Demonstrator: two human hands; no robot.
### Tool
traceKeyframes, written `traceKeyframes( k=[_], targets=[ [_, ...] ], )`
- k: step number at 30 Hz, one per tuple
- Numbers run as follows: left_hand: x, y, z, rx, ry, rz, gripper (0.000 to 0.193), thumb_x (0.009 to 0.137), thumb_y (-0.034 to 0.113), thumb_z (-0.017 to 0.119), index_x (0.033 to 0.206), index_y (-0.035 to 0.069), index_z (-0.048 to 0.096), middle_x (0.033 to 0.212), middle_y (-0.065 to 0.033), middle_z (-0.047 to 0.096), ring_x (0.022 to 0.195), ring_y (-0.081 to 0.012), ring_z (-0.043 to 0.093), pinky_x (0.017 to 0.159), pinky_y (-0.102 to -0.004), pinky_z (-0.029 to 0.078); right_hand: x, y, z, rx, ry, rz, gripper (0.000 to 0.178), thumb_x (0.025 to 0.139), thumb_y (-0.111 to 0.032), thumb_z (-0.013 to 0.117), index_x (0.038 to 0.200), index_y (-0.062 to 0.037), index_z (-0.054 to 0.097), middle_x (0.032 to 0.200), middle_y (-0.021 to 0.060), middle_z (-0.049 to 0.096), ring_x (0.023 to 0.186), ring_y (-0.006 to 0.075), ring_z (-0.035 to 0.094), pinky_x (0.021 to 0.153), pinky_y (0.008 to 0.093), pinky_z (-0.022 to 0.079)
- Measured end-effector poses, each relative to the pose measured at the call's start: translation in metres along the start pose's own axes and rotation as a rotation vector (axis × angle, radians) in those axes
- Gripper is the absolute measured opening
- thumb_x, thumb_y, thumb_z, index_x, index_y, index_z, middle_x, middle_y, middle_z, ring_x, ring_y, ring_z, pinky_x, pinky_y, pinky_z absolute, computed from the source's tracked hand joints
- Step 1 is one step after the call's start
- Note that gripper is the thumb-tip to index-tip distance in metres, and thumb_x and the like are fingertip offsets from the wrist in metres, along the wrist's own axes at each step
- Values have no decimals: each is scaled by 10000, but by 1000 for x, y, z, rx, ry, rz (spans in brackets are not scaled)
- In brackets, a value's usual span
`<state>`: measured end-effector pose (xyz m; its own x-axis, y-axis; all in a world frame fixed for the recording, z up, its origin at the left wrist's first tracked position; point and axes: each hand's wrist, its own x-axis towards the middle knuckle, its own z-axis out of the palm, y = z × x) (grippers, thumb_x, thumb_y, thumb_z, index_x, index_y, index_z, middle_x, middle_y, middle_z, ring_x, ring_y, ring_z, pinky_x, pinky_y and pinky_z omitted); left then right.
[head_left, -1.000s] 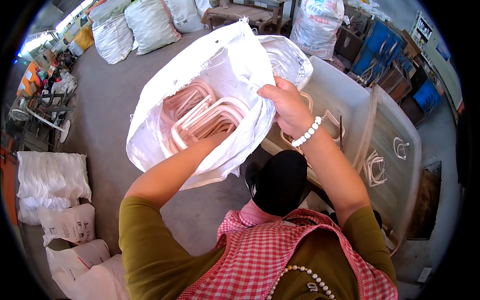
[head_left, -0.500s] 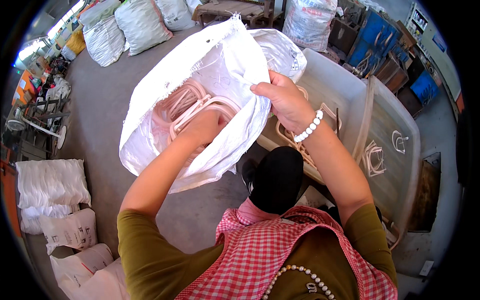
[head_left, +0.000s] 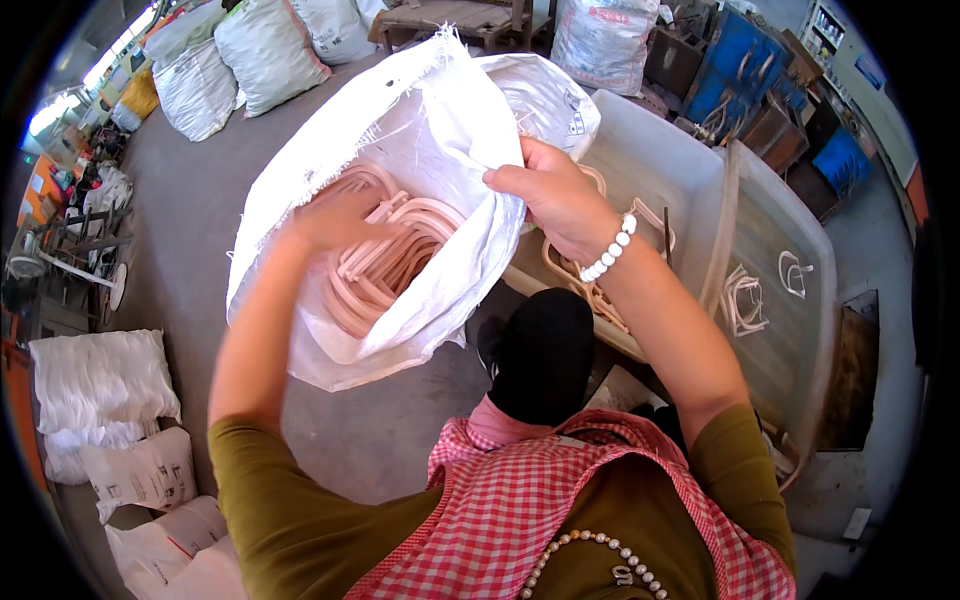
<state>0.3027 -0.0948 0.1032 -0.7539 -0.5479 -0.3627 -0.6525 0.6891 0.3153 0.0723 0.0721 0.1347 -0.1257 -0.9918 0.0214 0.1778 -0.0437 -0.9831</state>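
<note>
A white woven sack (head_left: 330, 150) hangs with its mouth spread wide in front of me. Inside lies a bundle of pale pink, tube-like frames (head_left: 400, 260) with rounded bends, stacked close together. My left hand (head_left: 340, 220) reaches into the mouth over the left part of the bundle, its fingers stretched out and a little blurred; whether they touch the frames I cannot tell. With thumb and fingers closed, my right hand (head_left: 560, 195) grips the sack's right rim. A string of white beads circles that wrist.
At right stand two pale plastic tubs (head_left: 735, 200), holding a few similar frames (head_left: 742, 302). Full white sacks (head_left: 265, 55) line the back, near a wooden bench (head_left: 455, 18) and blue metal boxes (head_left: 740, 65). Stacked white packages (head_left: 105, 380) lie at lower left.
My left hand has moved left, from the right part of the bundle to its left part, uncovering more frames. My right hand keeps its grip on the sack; the view has shifted slightly.
</note>
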Motion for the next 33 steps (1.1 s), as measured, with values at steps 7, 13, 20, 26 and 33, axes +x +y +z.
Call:
traceKeyframes(
  k=[7, 13, 20, 26, 33],
  targets=[
    [-65, -71, -130, -788, 674, -432, 896, 837, 744, 320, 1261, -30, 474, 1273, -208, 501, 1121, -263, 544, 947, -415, 421, -7, -1, 8, 38, -135, -12, 394, 807, -240, 680, 1085, 21, 580, 897, 54, 622, 747, 105, 568, 656, 246, 459],
    [-99, 90, -84, -201, 803, -261, 525, 925, 461, 486, 991, -40, 628, 876, -106, 635, 752, -146, 602, 695, -241, 459, -37, 2, -88, -154, 52, 3, 435, 862, -337, 656, 1164, -39, 560, 909, -5, 606, 758, 72, 548, 680, 201, 459],
    [-3, 269, 63, -539, 644, 855, 211, 834, 119, 604, 972, -40, 618, 910, -173, 652, 835, -327, 649, 731, -366, 514, -84, 106, -268, -317, 451, 302, 228, 897, -234, 607, 1014, -39, 607, 775, -5, 590, 646, 63, 529, 579, 215, 456],
    [183, 247, 133, 214, 121, 139, 395, 905, 300, 524, 1195, 32, 508, 1141, -198, 564, 1069, -338, 556, 867, -426, 450, -119, 216, -329, -758, 415, 611, 288, 828, -236, 660, 1010, -14, 643, 803, 91, 665, 689, 167, 618, 629, 304, 501],
    [212, 231, 136, 64, 120, 129, 296, 883, 300, 558, 1023, 40, 571, 890, -160, 646, 850, -342, 638, 747, -443, 501, -108, 286, -397, -1222, 422, 744, 542, 759, -254, 678, 1218, -8, 530, 1099, 221, 618, 1018, 359, 598, 883, 394, 478]
  ],
)
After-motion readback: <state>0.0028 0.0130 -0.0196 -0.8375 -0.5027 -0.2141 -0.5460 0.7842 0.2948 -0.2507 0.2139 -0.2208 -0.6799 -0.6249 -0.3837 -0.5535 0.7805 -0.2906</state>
